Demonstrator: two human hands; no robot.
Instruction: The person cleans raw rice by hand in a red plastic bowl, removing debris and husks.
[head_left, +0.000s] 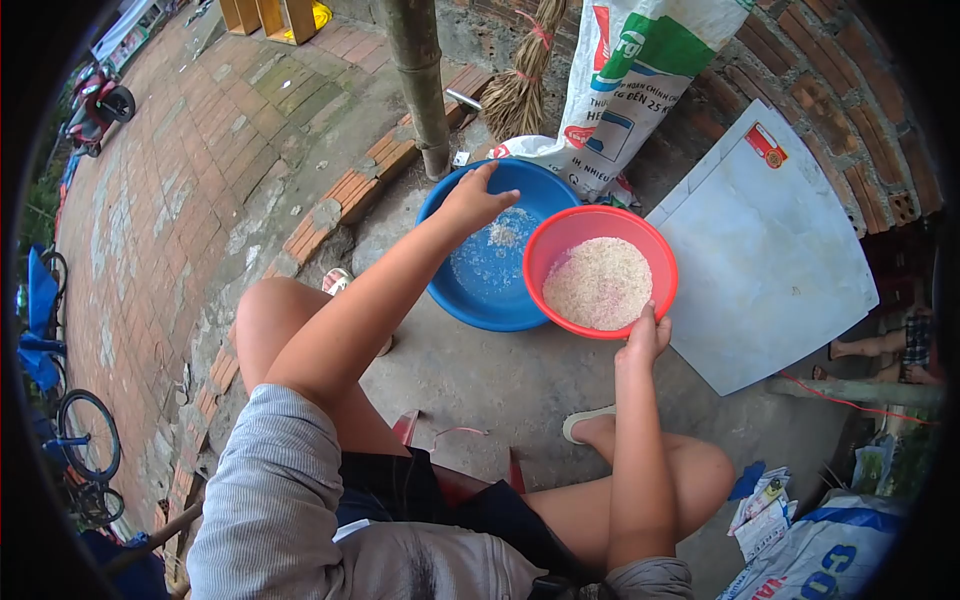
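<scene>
My right hand [647, 337] grips the near right rim of a red plastic bowl [668, 262], its thumb over the edge. A heap of white rice grains [603, 283] covers the bowl's bottom. Behind and left of it sits a wider blue basin [470, 315], partly hidden by the bowl, with a small clump of pale grains [505, 230] and scattered bits inside. Over the basin's upper left part, my left hand [480, 203] is open, thumb and fingers apart, with nothing visible in it.
A white printed sack [630, 100] and a straw broom [515, 105] stand at the brick wall. To the right lies a large pale sheet [765, 245]. A bamboo post [415, 75] rises beside a brick edging [345, 200]. Another sack [830, 550] lies lower right.
</scene>
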